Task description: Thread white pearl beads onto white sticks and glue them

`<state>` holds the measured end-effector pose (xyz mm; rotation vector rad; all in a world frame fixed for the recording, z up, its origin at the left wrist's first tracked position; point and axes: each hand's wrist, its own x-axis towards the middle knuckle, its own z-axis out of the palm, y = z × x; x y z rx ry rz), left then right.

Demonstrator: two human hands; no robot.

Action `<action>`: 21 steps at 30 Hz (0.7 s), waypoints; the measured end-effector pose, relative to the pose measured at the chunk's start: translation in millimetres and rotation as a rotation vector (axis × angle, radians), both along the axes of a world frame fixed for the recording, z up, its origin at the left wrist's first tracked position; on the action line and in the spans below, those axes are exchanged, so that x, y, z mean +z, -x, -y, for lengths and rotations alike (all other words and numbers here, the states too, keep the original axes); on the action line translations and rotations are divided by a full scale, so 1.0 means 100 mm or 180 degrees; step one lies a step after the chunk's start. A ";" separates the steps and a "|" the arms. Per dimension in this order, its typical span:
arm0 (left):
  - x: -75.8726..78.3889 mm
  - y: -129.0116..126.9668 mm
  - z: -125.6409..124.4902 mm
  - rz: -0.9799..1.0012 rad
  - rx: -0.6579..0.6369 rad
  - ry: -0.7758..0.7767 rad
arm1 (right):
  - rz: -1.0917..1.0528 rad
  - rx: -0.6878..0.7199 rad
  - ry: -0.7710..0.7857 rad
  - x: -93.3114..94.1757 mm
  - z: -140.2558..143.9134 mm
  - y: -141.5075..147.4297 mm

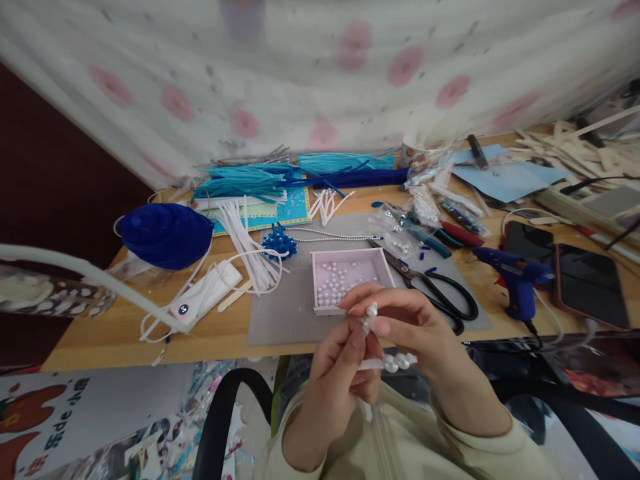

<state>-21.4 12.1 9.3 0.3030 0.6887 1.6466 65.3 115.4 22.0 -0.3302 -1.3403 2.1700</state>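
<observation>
While your left hand (340,373) pinches the white stem (373,364) and your right hand (415,327) grips its beads (371,312), the pearl tray (350,277) sits just beyond, nearer your right, at the table's (150,333) front edge.

Above the near edge of the wooden worktop (150,333), the left hand (335,380) and right hand (420,327) together pinch a white stick strung with pearl beads (395,362), just before a pink tray of loose pearls (345,277), black scissors (435,290) beside it.
</observation>
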 end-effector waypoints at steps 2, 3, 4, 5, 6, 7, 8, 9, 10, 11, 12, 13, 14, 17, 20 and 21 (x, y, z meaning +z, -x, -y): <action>0.01 0.00 0.00 -0.0030 0.0026 0.0030 | 0.0007 0.0007 -0.0014 -0.01 0.00 0.01; 0.01 0.00 0.00 -0.0037 0.0044 0.0072 | 0.0021 0.0034 -0.0045 -0.01 0.00 0.01; 0.01 0.00 0.00 -0.0038 0.0044 0.0116 | 0.0041 0.0061 -0.0093 -0.01 0.00 0.01; 0.00 0.01 0.00 -0.0040 0.0045 0.0138 | 0.0075 0.0068 -0.0147 -0.02 0.00 0.01; 0.00 0.01 0.00 -0.0047 0.0046 0.0139 | 0.0107 0.0030 -0.0197 -0.03 0.00 0.00; -0.01 0.02 0.00 -0.0062 0.0028 0.0111 | 0.0126 -0.0064 -0.0244 -0.03 0.00 -0.01; -0.02 0.02 0.00 -0.0084 0.0004 0.0074 | 0.0127 -0.0207 -0.0287 -0.04 -0.01 -0.02; -0.02 0.02 0.01 -0.0103 -0.0017 0.0041 | 0.0107 -0.0377 -0.0347 -0.05 -0.01 -0.04; -0.03 0.02 0.01 -0.0110 -0.0034 0.0024 | 0.0079 -0.0548 -0.0426 -0.07 -0.01 -0.05; -0.04 0.02 0.01 -0.0104 -0.0030 0.0035 | 0.0044 -0.0691 -0.0512 -0.08 -0.01 -0.07; -0.04 0.02 0.02 -0.0091 -0.0036 0.0071 | -0.0004 -0.0785 -0.0602 -0.09 0.00 -0.09; -0.04 0.02 0.02 -0.0081 -0.0032 0.0118 | -0.0044 -0.0825 -0.0672 -0.10 0.00 -0.10; -0.03 0.02 0.02 -0.0079 -0.0040 0.0166 | -0.0083 -0.0820 -0.0713 -0.11 0.01 -0.11; -0.01 0.02 0.01 -0.0129 -0.0119 0.0219 | -0.0123 -0.0696 -0.0683 -0.12 0.03 -0.12; 0.01 0.02 0.00 -0.0151 -0.0131 0.0217 | -0.0096 -0.0672 -0.0703 -0.11 0.04 -0.11; 0.01 0.03 0.00 -0.0145 -0.0130 0.0216 | -0.0093 -0.0679 -0.0732 -0.11 0.04 -0.11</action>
